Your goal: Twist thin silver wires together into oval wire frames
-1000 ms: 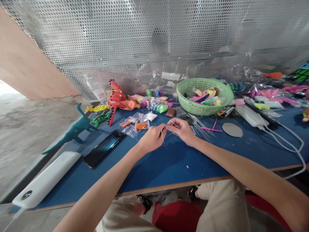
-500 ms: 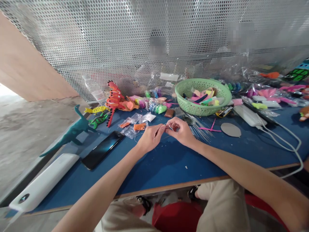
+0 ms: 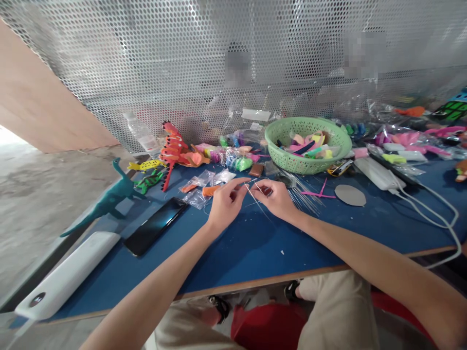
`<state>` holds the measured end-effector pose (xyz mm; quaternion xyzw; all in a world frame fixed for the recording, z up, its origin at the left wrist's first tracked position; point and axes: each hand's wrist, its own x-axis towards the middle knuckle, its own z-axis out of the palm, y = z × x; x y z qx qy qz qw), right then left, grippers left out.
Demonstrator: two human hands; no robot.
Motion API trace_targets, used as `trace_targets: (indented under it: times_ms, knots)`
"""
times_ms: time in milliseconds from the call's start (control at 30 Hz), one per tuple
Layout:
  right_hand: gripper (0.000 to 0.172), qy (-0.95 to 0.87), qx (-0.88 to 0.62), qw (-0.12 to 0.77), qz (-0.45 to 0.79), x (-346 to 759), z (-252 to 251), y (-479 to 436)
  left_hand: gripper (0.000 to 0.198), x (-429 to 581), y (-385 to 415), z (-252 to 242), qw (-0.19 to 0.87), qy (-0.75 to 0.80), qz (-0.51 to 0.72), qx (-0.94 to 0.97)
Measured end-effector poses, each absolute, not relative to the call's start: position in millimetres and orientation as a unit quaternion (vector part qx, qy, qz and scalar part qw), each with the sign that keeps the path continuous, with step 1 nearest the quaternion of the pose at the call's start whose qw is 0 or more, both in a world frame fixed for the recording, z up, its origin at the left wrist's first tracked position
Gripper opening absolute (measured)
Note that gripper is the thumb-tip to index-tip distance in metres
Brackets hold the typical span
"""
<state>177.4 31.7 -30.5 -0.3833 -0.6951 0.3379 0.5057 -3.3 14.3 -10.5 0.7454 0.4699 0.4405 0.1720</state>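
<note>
Pinched together, the grip of the right hand (image 3: 276, 198) has thumb and fingertips clamped on a thin wire (image 3: 258, 203), its other fingers curled into a loose ring. Opposite it, the left hand (image 3: 226, 201) holds its thumb and index fingertip close to the same wire; from my head view I cannot tell whether they close on it. I see the wire in the narrow gap between the hands, one end slanting down toward me above the blue desk (image 3: 251, 253). Both forearms reach in from the lower corners and converge, wrists above the desk, backs of the hands turned partly up toward my camera.

Just beyond the left fingers I make out an orange piece (image 3: 210, 190) in clear plastic; past the right hand, a bundle of loose wires (image 3: 305, 195) fans out, with crossed pink strips (image 3: 319, 195) at its side. Behind these stands a green basket (image 3: 292, 163) holding coloured pieces. Farther right lies a grey oval disc (image 3: 350, 195). To my left lie a black smartphone (image 3: 156, 226) and a white power bank (image 3: 69, 274), near a teal long-necked dinosaur (image 3: 113, 194).
</note>
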Motion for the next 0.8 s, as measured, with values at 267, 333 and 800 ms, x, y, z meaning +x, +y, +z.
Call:
trace_targets:
  times_ms: [267, 333, 800]
  knots:
    - [0.020, -0.684, -0.386, 0.481, 0.389, 176.5, -28.8, 31.4, 0.028, -3.3, 15.6, -9.9, 0.192, 0.451, 0.498, 0.715]
    - [0.019, -0.684, -0.391, 0.477, 0.389, 176.5, -29.6, 32.5, 0.026, -4.2, 16.4, -10.1, 0.193, 0.454, 0.507, 0.707]
    - [0.029, -0.554, -0.366, 0.487, 0.567, 169.8, -40.0, 37.5, 0.031, 0.3, 21.7, -18.6, 0.330, 0.472, 0.539, 0.615]
